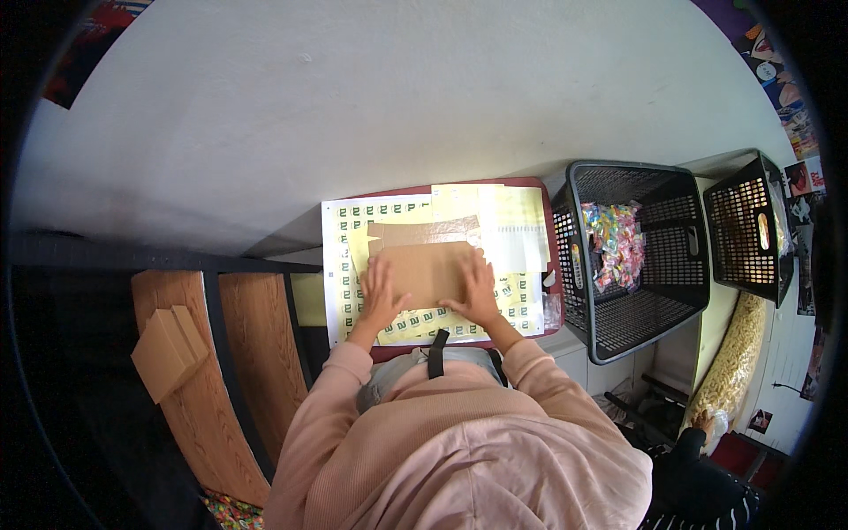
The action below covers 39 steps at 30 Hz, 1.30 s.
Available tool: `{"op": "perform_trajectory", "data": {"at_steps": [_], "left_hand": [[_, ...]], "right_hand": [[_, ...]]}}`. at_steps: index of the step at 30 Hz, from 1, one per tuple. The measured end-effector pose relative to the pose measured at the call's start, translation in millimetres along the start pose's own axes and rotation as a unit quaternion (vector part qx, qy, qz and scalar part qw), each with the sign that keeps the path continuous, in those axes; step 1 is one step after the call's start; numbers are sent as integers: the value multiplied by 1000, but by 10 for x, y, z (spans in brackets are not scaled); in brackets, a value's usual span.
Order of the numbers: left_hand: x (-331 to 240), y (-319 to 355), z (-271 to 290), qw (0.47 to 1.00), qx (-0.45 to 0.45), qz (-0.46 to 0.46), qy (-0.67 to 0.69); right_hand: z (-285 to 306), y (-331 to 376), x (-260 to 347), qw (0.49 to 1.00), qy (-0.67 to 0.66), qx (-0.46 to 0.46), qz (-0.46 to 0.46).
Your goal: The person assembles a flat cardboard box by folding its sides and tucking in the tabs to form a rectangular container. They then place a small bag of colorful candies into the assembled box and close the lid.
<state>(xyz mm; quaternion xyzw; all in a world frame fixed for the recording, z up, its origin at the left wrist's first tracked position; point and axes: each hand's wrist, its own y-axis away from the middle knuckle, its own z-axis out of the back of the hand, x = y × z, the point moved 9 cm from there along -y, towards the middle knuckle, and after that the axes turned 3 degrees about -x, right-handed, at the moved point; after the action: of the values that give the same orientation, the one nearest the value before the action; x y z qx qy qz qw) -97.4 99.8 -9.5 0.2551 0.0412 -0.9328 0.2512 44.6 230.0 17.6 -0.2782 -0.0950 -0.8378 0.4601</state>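
Observation:
A flat brown cardboard piece (426, 265) lies on sheets of yellow-and-white stickers (353, 230) spread over a dark red table (555, 291). My left hand (382, 296) presses flat on the cardboard's left edge with fingers spread. On the right edge rests my right hand (478, 290), also flat with fingers apart. Both pink sleeves come up from the lower edge.
A black plastic basket (685, 300) with colourful wrapped sweets (614, 243) stands right of the table, and a second black basket (749, 231) beyond it. Folded cardboard pieces (168, 349) lie on a wooden shelf at the left. A white wall rises behind.

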Motion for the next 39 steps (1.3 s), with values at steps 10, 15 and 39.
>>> {"op": "perform_trajectory", "data": {"at_steps": [10, 15, 39], "left_hand": [[431, 352, 16, 936, -154, 183, 258], [608, 439, 147, 911, -200, 161, 323], [339, 1270, 39, 567, -196, 327, 730]], "right_hand": [[82, 77, -802, 911, -312, -143, -230], [296, 216, -402, 873, -463, -64, -138], [-211, 192, -860, 731, -533, -65, -422]]}}
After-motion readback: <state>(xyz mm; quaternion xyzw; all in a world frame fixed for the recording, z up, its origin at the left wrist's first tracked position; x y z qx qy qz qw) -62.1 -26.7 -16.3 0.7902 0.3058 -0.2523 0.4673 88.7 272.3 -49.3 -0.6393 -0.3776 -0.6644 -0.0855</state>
